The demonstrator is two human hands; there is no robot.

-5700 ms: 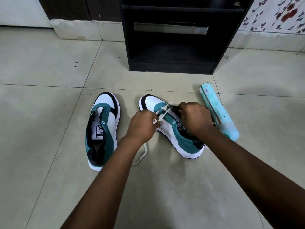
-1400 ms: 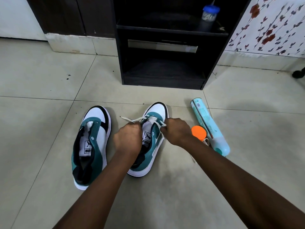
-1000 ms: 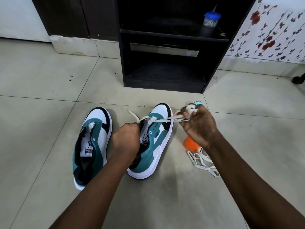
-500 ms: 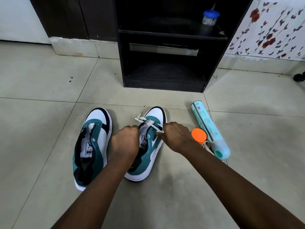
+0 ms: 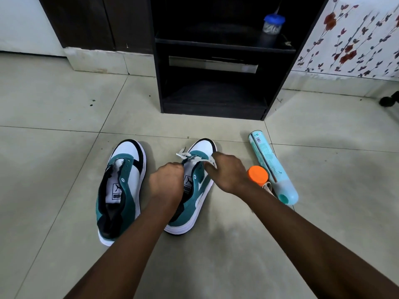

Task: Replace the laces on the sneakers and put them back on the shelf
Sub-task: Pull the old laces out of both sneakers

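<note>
Two teal, white and black sneakers stand side by side on the tiled floor. The left sneaker (image 5: 121, 186) has no lace and gapes open. The right sneaker (image 5: 195, 190) has a white lace (image 5: 190, 157) threaded through its front eyelets, loose ends sticking out to the left. My left hand (image 5: 167, 182) is curled over the left side of that sneaker's tongue, pinching the lace. My right hand (image 5: 228, 172) grips the lace at the right eyelets. The black shelf (image 5: 216, 67) stands straight ahead against the wall.
A pale teal spray can (image 5: 272, 169) lies on the floor right of the sneakers, an orange cap (image 5: 258, 174) beside it, with a bit of loose lace (image 5: 266, 187) under my right wrist. A blue-lidded jar (image 5: 271, 29) sits on the shelf's upper level.
One second ago my right hand pulled the lace out far to the right; it has come back to the eyelets. The left hand stayed on the sneaker's tongue.
</note>
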